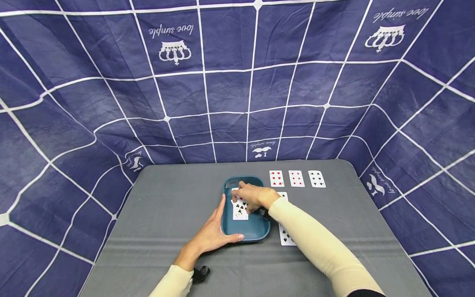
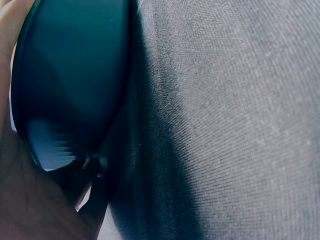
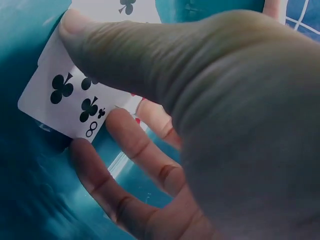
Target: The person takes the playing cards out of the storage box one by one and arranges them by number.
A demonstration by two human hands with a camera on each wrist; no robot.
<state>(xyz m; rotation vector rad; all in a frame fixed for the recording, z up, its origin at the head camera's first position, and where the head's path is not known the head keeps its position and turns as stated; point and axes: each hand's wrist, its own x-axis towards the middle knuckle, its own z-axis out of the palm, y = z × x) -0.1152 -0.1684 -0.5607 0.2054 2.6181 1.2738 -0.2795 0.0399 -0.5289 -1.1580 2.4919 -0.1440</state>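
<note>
A blue-green plastic tray (image 1: 256, 231) lies on the table with playing cards inside. My left hand (image 1: 210, 236) holds the tray's near left corner, fingers along the left side and thumb at the front rim. In the left wrist view, that hand wraps round the tray wall (image 2: 75, 75). My right hand (image 1: 254, 196) reaches into the tray and holds an eight of clubs (image 3: 55, 102) between thumb and fingers at its edges. Another clubs card (image 3: 107, 9) overlaps it in the right wrist view. A card with red marks is partly hidden behind the fingers.
Three face-up cards lie in a row at the back right: hearts (image 1: 276, 178), diamonds (image 1: 296, 178) and spades (image 1: 317, 179). Under my right forearm, black-suited cards (image 1: 285, 238) are partly covered. A blue checked cloth (image 1: 230, 95) stands behind the grey table (image 1: 178, 194).
</note>
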